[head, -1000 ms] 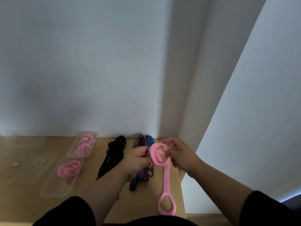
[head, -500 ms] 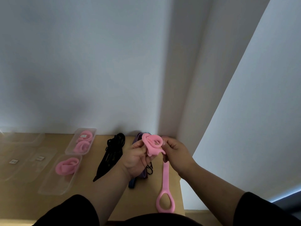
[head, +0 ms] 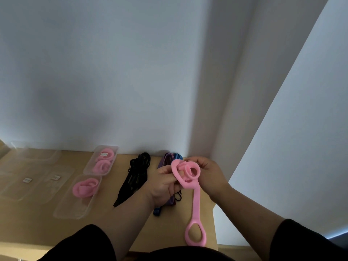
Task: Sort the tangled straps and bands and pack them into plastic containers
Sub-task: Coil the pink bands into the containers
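Bare table (head: 37,228) lies near; containers (head: 78,196) and black straps (head: 135,178) crowd the far side.

Pink band, half rolled

A pink rubbery strap (head: 195,201) was coiled at its upper end, centre-right of the frame, gripped between both hands; its straight tail hung down to an oval loop at lower right.

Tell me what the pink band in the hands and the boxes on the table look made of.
Pink band: soft matte rubber or silicone, probably; it curls into a smooth coil without creasing. Boxes: thin clear plastic, slightly glossy; the table shows through their walls.
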Tool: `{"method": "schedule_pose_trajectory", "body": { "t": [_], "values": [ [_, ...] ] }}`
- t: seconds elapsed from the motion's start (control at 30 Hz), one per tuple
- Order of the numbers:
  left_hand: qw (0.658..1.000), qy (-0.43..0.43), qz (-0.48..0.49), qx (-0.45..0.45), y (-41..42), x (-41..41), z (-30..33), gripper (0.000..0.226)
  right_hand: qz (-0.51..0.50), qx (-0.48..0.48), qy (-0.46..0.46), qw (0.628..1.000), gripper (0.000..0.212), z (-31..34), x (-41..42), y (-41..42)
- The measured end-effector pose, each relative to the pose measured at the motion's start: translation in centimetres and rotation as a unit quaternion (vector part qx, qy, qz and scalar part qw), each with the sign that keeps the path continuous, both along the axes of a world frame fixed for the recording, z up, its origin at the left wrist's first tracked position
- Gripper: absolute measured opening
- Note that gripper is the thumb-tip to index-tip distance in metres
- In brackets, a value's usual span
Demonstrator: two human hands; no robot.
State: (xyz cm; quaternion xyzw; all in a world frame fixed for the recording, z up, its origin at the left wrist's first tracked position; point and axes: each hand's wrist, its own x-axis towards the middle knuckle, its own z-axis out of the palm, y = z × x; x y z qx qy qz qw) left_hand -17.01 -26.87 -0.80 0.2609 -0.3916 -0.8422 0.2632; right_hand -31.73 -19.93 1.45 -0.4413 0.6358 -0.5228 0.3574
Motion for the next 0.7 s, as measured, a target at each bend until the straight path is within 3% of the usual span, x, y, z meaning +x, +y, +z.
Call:
{"method": "schedule_pose_trajectory", "body": {
  "t": [0.13,0.3,0.47,0.7],
  "values": [
    [1.000,0.007,0.022,0.000,-0.3,0.1,-0.3,0.034,-0.033,0.012,-0.102,0.994,0.025,0.1,0.9,0.0],
    [0.999,-0.012,0.044,0.006,-1.0,1.1,-0.7,0.039,-0.036,0.049,-0.245,0.968,0.037,-0.5,1.4,-0.5],
    [0.998,-0.044,0.044,-0.003,-1.3,3.1,-1.4,0.039,0.042,0.064,-0.117,0.990,0.023,-2.1,2.0,-1.3],
    [0.995,-0.076,0.056,0.014,-1.3,7.7,-1.8,0.033,0.087,0.084,-0.068,0.990,0.018,-2.7,5.3,-2.9]
  ]
}}
